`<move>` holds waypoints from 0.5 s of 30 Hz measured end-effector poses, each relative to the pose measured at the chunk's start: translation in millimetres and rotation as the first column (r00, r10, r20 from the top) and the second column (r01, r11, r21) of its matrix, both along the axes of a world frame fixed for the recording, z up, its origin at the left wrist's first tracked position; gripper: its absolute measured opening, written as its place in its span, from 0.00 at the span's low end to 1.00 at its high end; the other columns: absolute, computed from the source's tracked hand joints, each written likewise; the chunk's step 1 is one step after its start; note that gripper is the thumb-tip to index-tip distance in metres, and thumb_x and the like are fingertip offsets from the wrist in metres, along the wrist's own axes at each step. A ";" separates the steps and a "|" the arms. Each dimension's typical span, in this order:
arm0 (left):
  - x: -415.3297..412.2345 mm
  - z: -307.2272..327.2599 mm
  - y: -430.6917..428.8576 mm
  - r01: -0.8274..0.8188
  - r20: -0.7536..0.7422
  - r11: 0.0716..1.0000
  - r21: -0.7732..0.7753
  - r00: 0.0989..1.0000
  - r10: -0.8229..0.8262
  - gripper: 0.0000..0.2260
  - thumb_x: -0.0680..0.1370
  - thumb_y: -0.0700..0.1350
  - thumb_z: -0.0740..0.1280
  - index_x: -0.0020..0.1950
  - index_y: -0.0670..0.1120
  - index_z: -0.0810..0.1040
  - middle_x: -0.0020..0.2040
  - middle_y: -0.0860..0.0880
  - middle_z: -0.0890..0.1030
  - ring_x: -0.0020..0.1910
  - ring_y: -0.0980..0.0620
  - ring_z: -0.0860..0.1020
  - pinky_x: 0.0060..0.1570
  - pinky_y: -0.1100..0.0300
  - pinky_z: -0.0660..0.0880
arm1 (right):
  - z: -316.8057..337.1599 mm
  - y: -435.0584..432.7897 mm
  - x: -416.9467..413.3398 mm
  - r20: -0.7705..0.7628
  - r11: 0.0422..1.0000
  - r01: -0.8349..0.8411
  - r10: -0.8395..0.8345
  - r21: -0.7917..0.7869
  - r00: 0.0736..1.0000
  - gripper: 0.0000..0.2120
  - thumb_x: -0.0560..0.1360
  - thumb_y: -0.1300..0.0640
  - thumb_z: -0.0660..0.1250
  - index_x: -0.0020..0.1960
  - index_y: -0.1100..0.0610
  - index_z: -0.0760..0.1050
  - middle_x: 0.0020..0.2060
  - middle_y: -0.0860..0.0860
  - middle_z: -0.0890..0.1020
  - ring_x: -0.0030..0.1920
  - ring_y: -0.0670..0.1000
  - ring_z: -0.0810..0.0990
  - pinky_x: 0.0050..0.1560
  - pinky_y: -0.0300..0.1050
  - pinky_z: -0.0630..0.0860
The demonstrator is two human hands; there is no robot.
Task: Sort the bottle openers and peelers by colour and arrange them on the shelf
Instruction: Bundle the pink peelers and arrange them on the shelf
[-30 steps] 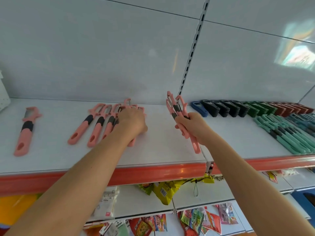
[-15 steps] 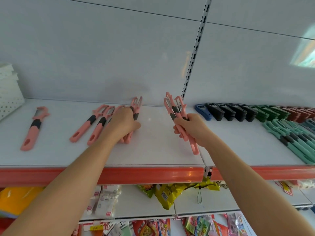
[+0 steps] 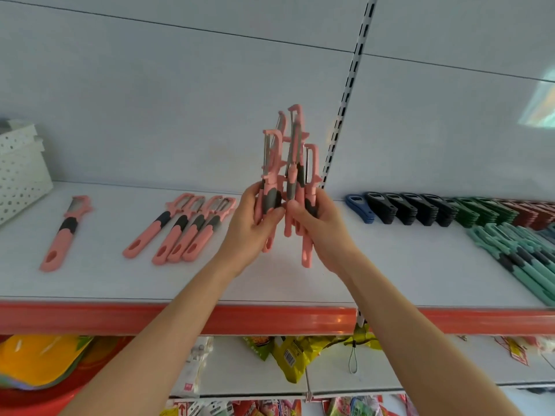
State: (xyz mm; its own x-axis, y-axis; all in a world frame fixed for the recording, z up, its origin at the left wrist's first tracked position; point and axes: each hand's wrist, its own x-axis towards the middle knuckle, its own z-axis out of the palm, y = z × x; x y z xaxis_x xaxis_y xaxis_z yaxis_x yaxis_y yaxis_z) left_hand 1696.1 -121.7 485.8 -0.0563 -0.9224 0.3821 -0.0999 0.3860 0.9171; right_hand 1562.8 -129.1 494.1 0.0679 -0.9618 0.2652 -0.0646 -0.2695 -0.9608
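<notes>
Pink peelers (image 3: 282,163) are held upright above the shelf (image 3: 405,265), left hand (image 3: 252,226) and right hand (image 3: 319,235) both wrapped round the grey grips (image 3: 271,201). Light, stiff, likely slippery when bunched (blades bare up top). A row of four (image 3: 186,226) is laid at 9 o'clock, bottle openers (image 3: 420,208) at 3.

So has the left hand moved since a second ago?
Yes. The left hand has lifted off the shelf and swung right toward the slotted upright, meeting the right hand around a bunch of pink peelers.
</notes>
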 end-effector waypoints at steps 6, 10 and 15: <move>-1.8 -9.8 2.1 -0.018 0.091 0.997 -0.076 0.996 0.025 0.16 0.76 0.38 0.64 0.62 0.48 0.67 0.48 0.62 0.73 0.46 0.71 0.75 0.44 0.77 0.71 | -8.9 7.1 0.8 -0.021 1.000 -0.026 0.026 0.006 0.999 0.04 0.76 0.64 0.63 0.45 0.59 0.69 0.30 0.55 0.75 0.25 0.44 0.72 0.28 0.37 0.70; -2.6 -9.7 2.3 0.000 0.145 0.990 -0.142 0.989 0.021 0.17 0.78 0.39 0.62 0.63 0.52 0.64 0.53 0.61 0.73 0.51 0.73 0.73 0.47 0.77 0.70 | -9.7 5.3 0.8 -0.007 1.000 -0.020 0.020 0.017 1.000 0.10 0.76 0.61 0.64 0.52 0.67 0.70 0.33 0.59 0.76 0.27 0.50 0.73 0.29 0.43 0.72; -2.2 -17.6 -3.7 0.031 0.233 0.981 -0.192 0.972 0.014 0.19 0.79 0.44 0.59 0.70 0.49 0.62 0.63 0.50 0.74 0.61 0.57 0.73 0.59 0.63 0.72 | -12.2 7.0 1.3 0.034 0.999 -0.047 0.047 0.005 0.998 0.09 0.77 0.61 0.62 0.54 0.65 0.70 0.35 0.57 0.77 0.30 0.52 0.75 0.29 0.40 0.74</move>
